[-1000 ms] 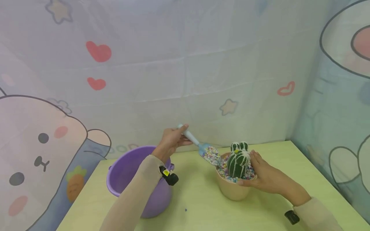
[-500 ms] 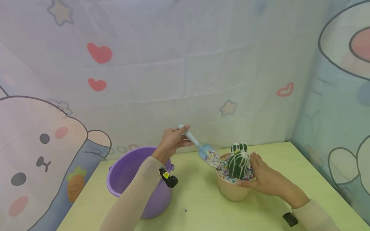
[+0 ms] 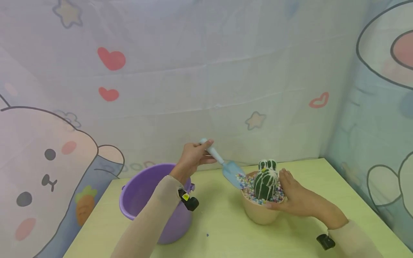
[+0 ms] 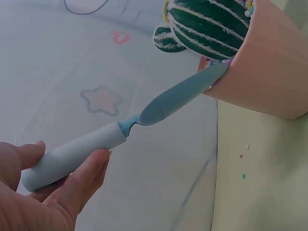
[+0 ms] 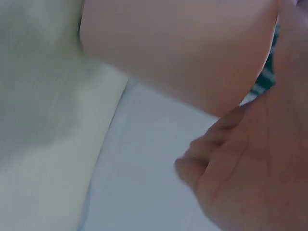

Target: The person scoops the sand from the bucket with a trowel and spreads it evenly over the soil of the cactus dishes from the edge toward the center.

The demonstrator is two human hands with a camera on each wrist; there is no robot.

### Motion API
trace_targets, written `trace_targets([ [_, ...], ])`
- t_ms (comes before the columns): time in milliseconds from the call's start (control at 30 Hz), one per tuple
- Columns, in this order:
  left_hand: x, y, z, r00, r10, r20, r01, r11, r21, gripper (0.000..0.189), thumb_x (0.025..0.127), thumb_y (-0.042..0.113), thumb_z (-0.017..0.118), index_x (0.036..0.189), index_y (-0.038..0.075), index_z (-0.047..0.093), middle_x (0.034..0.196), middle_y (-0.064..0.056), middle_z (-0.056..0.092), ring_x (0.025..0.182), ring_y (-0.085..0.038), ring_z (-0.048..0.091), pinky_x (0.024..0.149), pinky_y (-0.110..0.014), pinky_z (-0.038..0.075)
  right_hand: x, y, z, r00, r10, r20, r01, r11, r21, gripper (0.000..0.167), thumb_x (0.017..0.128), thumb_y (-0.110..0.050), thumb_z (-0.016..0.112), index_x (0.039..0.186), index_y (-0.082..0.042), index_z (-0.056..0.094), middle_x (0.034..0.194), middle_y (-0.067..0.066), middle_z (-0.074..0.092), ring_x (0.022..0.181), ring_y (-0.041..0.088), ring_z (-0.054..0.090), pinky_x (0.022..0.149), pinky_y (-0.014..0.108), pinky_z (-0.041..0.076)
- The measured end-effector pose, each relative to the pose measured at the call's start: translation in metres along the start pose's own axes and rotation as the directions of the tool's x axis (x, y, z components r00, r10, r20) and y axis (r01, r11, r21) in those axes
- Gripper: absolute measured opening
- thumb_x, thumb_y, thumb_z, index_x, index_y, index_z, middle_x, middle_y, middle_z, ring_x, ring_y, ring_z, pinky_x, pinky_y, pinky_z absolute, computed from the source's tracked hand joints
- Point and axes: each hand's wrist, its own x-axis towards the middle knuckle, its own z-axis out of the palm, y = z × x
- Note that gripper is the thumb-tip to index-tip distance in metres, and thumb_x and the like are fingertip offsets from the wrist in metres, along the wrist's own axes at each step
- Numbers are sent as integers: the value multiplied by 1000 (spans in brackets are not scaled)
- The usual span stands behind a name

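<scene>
My left hand (image 3: 193,157) grips the white handle of a small toy shovel (image 3: 233,173) with a light blue blade. In the left wrist view the tilted blade (image 4: 183,94) reaches the rim of a peach flowerpot (image 4: 274,62). A few pastel pebbles (image 3: 240,178) lie at the blade's tip. The pot (image 3: 260,214) holds multicoloured pebbles (image 3: 250,193) around a green cactus (image 3: 265,184) with white stripes. My right hand (image 3: 301,199) rests against the pot's right side, fingers straight beside the cactus and thumb at the front rim. In the right wrist view, the hand partly hides the pot.
A purple bucket (image 3: 174,225) stands on the left of the pale green table (image 3: 222,240), partly behind my left forearm. One small dark pebble (image 3: 207,235) lies on the table, and a few loose ones (image 4: 244,176) lie near the pot. A printed curtain (image 3: 206,79) hangs behind.
Most pebbles have slid off the shovel blade into the pot, baring the light blue blade. Both hands have stayed nearly in place.
</scene>
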Motion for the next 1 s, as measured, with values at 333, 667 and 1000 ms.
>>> trace_targets([
  [333,-2,-1,2,1000,6,5,-6,1000,6,48,103,29,71,126,-12,64,91,-15,75,75,-21,80,81,-36,71,-1,19,0,997,-83,-6,84,992,91,123,93,-54,77,166,5,-2,173,34,0,158,61,5,124,79,21],
  [667,-8,3,4,999,28,34,-30,998,61,41,103,32,70,122,-4,69,95,-15,76,78,-21,80,83,-38,71,2,13,4,998,-65,-22,67,994,84,123,92,-54,77,164,10,2,170,39,0,156,63,8,124,79,21],
  [1000,-17,4,10,997,56,52,-60,994,93,39,102,33,71,117,-3,71,98,-17,77,78,-22,81,84,-38,70,-2,6,7,1000,-9,-24,10,999,43,125,91,-61,75,163,12,5,172,36,2,158,59,7,126,77,21],
])
